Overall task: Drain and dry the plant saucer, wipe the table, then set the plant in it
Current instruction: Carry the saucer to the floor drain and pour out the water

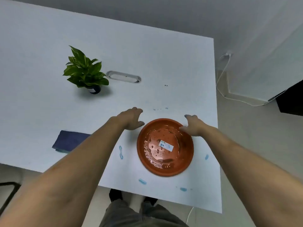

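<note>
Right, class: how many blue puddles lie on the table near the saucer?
4 clear ones: left of the saucer, right, and two nearer the front edge. Faint droplets sit beyond it.

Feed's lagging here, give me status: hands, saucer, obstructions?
Left hand open beside saucer; right hand open at its rim. Saucer holds water, undrained. Droplets on table; nothing blocking.

Both arms outstretched, hands (131, 117) (194, 126) spread
</note>
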